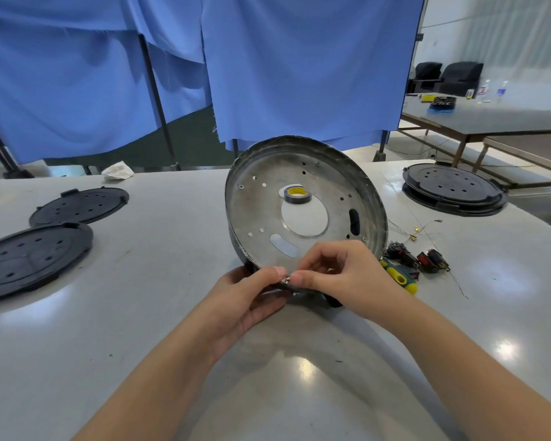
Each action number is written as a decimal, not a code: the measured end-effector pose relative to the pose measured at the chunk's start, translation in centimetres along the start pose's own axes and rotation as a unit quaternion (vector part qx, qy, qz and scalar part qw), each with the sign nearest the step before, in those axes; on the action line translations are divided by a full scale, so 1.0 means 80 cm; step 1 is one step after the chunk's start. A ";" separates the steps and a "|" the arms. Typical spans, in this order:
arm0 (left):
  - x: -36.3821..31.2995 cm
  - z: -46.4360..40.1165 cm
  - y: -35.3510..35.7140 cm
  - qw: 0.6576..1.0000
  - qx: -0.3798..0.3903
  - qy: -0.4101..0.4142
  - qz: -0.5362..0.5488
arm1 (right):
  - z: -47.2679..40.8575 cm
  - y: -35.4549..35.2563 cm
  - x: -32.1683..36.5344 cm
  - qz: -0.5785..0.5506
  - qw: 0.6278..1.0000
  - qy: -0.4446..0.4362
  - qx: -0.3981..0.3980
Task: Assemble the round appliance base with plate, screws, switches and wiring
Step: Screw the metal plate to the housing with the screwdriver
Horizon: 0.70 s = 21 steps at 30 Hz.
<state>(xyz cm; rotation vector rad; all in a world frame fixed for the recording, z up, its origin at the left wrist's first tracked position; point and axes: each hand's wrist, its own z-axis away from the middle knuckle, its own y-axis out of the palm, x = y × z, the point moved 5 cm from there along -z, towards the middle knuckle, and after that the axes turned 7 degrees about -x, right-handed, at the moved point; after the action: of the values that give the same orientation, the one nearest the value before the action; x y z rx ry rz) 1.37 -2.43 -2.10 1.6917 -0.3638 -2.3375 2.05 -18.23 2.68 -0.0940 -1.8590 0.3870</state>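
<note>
The round metal base (325, 183) stands tilted on its near rim on the grey table (159, 275), its open inside facing me, with a large central hole and several small holes. My left hand (252, 297) grips the base's lower rim from the left. My right hand (341, 272) pinches a small metal part, maybe a screw or nut (287, 279), at that rim. Through the central hole a roll of dark tape (297, 195) shows. Two red and black switches (431, 260) and thin wires (417, 230) lie to the right.
A green and yellow screwdriver (400, 278) lies by my right wrist. Two black round plates (80, 205) (29, 259) lie at the left, and a black base (454, 189) at the right. A crumpled cloth (117, 170) sits at the far edge. Blue curtains (268, 65) hang behind.
</note>
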 end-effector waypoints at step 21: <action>0.002 -0.001 0.000 1.000 0.007 0.011 -0.023 | 0.002 0.001 -0.004 0.065 0.997 0.034 0.023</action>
<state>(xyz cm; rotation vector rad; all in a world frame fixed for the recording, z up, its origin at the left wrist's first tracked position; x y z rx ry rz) 1.37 -2.51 -2.25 1.7484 -0.3407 -2.3523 2.03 -18.28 2.33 -0.1957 -1.7817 0.5102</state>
